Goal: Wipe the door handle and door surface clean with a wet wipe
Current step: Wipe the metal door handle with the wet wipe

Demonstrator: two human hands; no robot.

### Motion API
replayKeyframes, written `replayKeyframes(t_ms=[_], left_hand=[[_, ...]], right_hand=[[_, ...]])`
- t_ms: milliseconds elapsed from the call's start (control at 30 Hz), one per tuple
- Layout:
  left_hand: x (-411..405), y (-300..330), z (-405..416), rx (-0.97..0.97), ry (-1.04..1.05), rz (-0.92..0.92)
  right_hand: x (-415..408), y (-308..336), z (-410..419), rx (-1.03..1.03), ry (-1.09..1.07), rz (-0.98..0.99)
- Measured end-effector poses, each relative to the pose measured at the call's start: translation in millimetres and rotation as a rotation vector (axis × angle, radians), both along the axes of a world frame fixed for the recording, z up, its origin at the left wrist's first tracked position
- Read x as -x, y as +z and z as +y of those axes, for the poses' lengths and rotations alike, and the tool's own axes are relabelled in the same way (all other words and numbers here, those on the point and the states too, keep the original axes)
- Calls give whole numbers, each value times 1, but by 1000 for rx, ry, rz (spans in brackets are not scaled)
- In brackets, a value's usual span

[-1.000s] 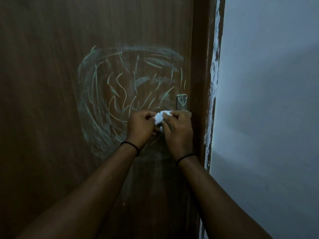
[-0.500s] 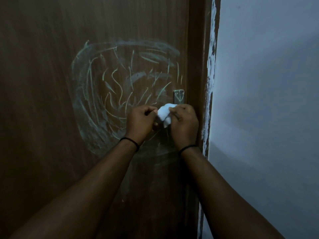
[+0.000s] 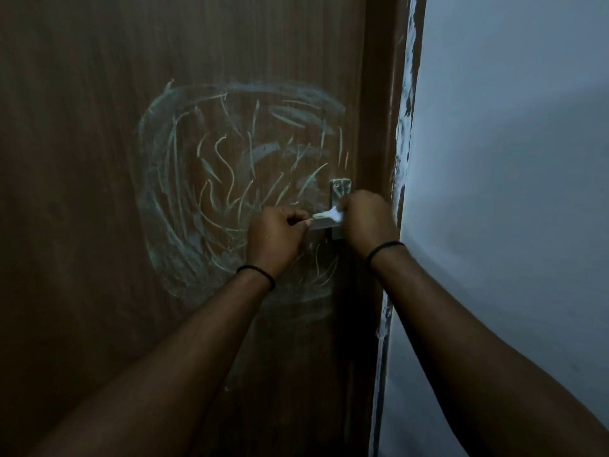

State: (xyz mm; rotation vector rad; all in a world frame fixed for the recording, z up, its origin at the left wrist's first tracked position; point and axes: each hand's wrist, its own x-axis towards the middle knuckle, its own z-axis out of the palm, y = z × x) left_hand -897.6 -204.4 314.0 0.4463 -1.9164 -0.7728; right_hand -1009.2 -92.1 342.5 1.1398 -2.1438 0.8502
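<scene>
The dark brown wooden door [image 3: 99, 192] carries chalky swirls [image 3: 204, 179]. Both fists pinch a white wet wipe [image 3: 331, 215] (stretched taut) over the metal lever handle [image 3: 321, 223]: left hand [image 3: 275, 234], right hand [image 3: 367, 219].

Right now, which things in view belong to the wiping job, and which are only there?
For the job:
- wet wipe, stretched between left hand and right hand
- door handle
- door with smeared marks

Only there:
- wall
- door frame
- wristbands
</scene>
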Motion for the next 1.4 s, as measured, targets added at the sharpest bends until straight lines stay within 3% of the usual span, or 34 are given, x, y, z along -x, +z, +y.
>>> replayKeyframes(t_ms=[100, 233, 433, 600, 767, 833, 933, 1000, 1133, 1300, 1400], left_hand=[[0, -1, -1, 1, -21, 16], [-1, -2, 0, 26, 1, 21], [-4, -2, -2, -36, -86, 50], [-5, -5, -5, -138, -93, 47], [-7, -3, -4, -169, -160, 70], [-8, -3, -5, -178, -178, 76], [-6, -3, -6, -150, -151, 66], [-3, -1, -5, -127, -142, 58], [0, -1, -7, -8, -114, 37], [0, 0, -10, -29, -114, 41], [3, 1, -11, -21, -92, 31]], right_hand=[[-9, -6, -4, -41, 77, 55], [2, -10, 7, 180, 41, -112], [-17, -33, -6, 177, 209, 254], [0, -38, 2, 486, 143, 12], [-30, -61, -25, 378, 164, 197], [-26, -62, -26, 543, 177, 53], [-21, -60, -26, 979, 89, -557], [-32, -63, -38, 1066, 96, -846], [-59, -71, -55, 1140, 348, -1056], [-22, -50, -35, 1515, 412, -1316], [-30, -44, -34, 1540, 568, -1389]])
